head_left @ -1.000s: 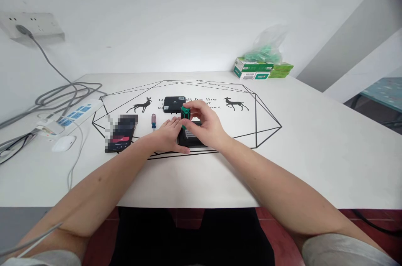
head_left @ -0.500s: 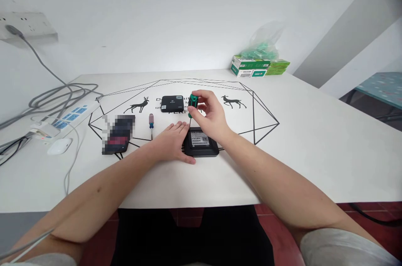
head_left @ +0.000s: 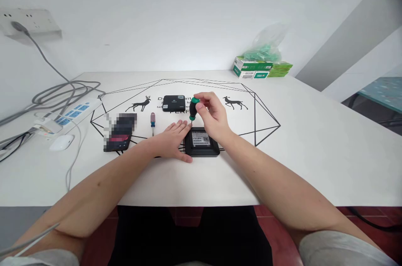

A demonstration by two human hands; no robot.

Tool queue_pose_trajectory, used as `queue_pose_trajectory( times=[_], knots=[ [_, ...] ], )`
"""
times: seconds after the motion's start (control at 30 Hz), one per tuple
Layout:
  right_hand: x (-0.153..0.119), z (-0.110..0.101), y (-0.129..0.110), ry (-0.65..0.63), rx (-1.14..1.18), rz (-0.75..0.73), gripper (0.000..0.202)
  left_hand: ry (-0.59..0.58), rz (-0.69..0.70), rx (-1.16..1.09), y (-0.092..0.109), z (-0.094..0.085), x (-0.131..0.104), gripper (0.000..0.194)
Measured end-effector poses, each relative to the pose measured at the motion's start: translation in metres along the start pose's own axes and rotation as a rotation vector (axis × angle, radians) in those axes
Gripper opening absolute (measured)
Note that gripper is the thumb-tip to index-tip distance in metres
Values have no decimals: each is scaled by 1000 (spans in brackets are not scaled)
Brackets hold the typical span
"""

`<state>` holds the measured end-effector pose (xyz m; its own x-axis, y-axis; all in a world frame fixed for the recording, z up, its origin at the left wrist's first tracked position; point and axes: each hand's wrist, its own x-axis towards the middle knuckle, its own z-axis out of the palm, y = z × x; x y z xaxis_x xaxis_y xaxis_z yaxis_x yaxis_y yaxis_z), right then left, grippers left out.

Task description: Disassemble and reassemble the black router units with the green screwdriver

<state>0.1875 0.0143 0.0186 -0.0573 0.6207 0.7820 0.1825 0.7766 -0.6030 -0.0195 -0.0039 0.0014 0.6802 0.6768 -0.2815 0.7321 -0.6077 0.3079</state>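
Note:
A black square box with white labels [head_left: 207, 149] lies label side up on the white table. My right hand [head_left: 213, 115] pinches the handle of a green and black screwdriver [head_left: 194, 109], which stands nearly upright with its tip at the box's upper left corner. My left hand [head_left: 174, 138] lies flat with its fingers stretched out, touching the box's left edge and steadying it. Behind them sits a thinner black box [head_left: 174, 103]. A second screwdriver with a clear reddish and blue handle [head_left: 153, 120] lies to the left of it.
At the left are a phone [head_left: 121, 134], partly pixelated, a white case [head_left: 62, 142], a power strip [head_left: 78, 111] and coiled grey cables [head_left: 67, 88]. Green and white boxes [head_left: 254, 67] with a plastic bag stand at the back right.
The fingers of my right hand have shifted on the screwdriver's handle, and the handle has turned and tilts a little differently. The whole view has shifted slightly. My left hand stays beside the box.

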Motion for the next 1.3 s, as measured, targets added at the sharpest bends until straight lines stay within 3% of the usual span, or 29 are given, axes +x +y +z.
queue_pose_trajectory(
  times=[0.17,0.47,0.9,1.1,1.3],
  knots=[
    [3,0,-1,23,-17,-13,15,3,-2,11,1,0,0,148],
    [1,4,-4,-74,276,251,32,3,0,39,0,1,-1,144],
    [5,-2,-3,-19,-58,-25,27,13,7,35,0,1,-1,144],
    [4,-3,-1,11,-52,33,23,-5,-15,35,2,-1,-2,145],
    [6,0,1,41,-92,-21,18,-5,-14,44,1,0,-2,146]
  ],
)
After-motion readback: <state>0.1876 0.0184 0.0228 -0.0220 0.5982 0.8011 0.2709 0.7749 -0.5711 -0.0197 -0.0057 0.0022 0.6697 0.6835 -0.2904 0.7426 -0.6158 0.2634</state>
